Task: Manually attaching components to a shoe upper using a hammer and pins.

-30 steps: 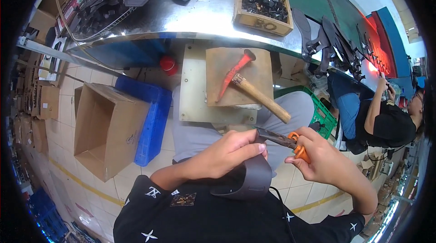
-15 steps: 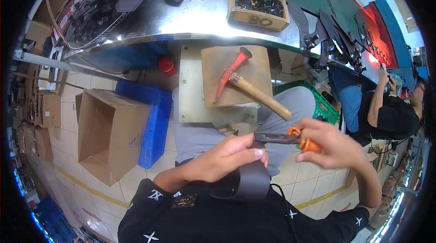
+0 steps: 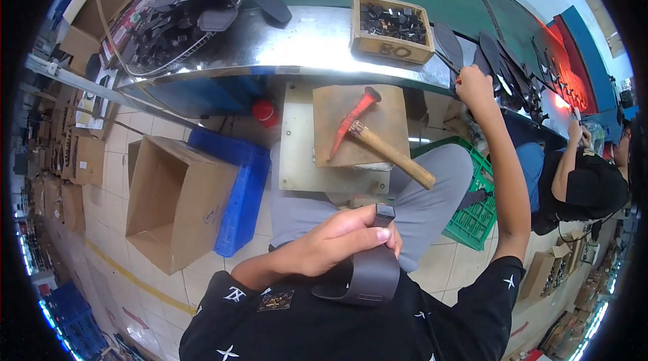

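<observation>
Bench (image 3: 307, 44): wood box (image 3: 388, 48) w/ blk pcs (image 3: 393, 22); strap (image 3: 376, 276) held

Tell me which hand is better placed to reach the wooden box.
Right, likely: the right hand is nearer the wooden box, pliers pointing toward it; the left hand grips a dark curved strap.

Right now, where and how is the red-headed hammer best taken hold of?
Likely by the wooden handle, near its free end, coming from the near right side: it slants that way and juts past the brown board, on which the red head lies.
</observation>
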The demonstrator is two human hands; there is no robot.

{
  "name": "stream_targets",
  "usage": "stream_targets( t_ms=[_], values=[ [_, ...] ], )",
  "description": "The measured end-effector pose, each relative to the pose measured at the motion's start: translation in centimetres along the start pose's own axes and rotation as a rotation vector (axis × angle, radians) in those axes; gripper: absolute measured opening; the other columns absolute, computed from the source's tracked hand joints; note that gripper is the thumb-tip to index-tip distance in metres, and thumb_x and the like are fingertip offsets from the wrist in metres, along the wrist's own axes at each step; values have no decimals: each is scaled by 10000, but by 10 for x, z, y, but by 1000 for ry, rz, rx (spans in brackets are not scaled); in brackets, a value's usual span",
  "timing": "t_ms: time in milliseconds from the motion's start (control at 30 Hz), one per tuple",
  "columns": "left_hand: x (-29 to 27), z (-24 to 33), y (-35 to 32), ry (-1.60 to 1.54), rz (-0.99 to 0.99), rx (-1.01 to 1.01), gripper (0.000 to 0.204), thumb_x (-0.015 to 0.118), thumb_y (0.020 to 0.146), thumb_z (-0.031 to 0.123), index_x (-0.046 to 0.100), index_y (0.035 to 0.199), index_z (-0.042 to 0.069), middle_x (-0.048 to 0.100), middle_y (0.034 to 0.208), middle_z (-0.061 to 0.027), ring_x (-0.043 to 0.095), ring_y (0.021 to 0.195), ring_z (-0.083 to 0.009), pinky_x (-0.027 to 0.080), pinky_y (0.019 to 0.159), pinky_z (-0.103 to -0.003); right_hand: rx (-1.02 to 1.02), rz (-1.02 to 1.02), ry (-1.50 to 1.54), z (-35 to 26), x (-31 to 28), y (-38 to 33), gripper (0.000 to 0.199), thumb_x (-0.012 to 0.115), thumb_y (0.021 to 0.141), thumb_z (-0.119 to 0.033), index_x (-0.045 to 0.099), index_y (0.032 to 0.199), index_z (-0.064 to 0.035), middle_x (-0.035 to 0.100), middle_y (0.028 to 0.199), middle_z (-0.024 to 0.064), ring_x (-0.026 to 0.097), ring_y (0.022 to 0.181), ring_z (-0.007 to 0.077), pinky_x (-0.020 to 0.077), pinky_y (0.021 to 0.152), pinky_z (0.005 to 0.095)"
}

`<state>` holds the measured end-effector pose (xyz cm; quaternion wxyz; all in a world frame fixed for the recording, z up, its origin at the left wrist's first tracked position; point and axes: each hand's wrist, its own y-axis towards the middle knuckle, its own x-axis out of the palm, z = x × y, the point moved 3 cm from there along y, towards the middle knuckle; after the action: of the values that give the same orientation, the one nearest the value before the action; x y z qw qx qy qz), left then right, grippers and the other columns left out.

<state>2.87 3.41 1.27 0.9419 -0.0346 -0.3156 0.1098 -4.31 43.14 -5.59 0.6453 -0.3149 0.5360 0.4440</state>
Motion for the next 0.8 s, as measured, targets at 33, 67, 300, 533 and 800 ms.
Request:
stream_targets(
  t_ms=[33,67,300,533,800],
  values=[
    [-5,-1,-2,-3,25,1,225,497,1004,258,549,971,41,626,996,-132,567,948,-176,435,871,-315,-10,13,9,-5,5,6,244,607,840,-217,707,956,-27,666,998,210,657,938,384,489,814,509],
    [-9,0,-4,-3,48,4,217,502,1000,253,550,971,43,632,1001,-130,568,954,-180,433,885,-320,46,-19,78,-7,10,9,285,619,836,-263,709,946,-16,679,987,223,666,935,394,497,816,511],
    [-94,80,-6,560,804,602,259,532,995,297,581,999,42,649,987,-68,574,895,-125,458,850,-287,260,-24,294,16,8,12,428,650,827,-403,717,930,7,695,956,256,680,928,416,525,844,494],
    [-245,210,-52,1153,1715,1043,496,586,983,339,460,1270,-46,571,1182,-247,563,1078,-353,419,964,-416,238,243,291,-31,2,39,274,624,846,-305,737,812,-58,711,887,178,689,869,363,487,774,484],
    [-244,185,47,2114,1758,424,744,692,849,204,321,1480,74,157,1598,-191,136,1476,-428,173,1153,-609,366,430,565,-27,32,32,281,620,867,-248,706,831,18,653,954,228,631,925,390,523,801,476]
  ],
)
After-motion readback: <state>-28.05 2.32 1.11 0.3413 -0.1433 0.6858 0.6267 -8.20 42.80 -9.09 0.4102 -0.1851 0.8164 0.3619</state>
